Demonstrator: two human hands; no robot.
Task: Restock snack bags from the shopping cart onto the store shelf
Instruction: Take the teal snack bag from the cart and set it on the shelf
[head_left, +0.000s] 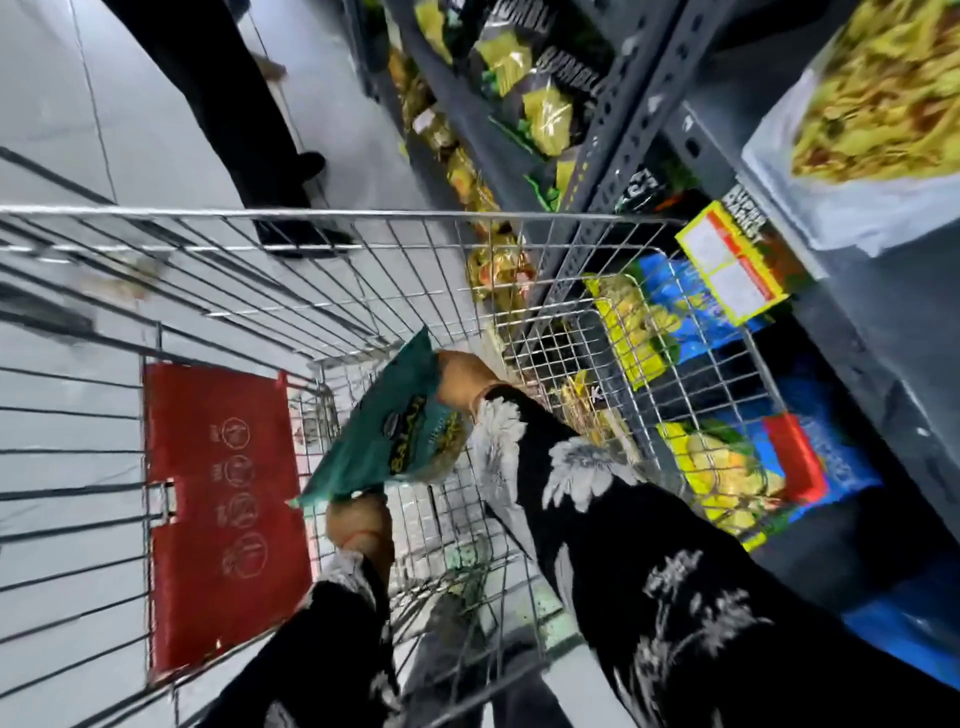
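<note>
Both hands pinch the teal foil snack bag (395, 436) inside the silver wire shopping cart (332, 218): right hand (465, 387) at its upper edge, left hand (358, 525) at the lower corner. Lifting toward the grey metal shelf (639, 104), the bag could snag the cart's rim or slip from such thin grips.

The bag (400, 431) I hold is teal green with yellow letters. My sleeves (649, 545) are black with white flowers. The cart (363, 260) is shiny silver wire, and its flap (223, 519) is red with pale round signs. The shelf (639, 104) is dark grey. The bags (727, 457) by the cart's right edge are blue and yellow. The tag (732, 265) is yellow, red and white. The floor (156, 104) is pale grey.
</note>
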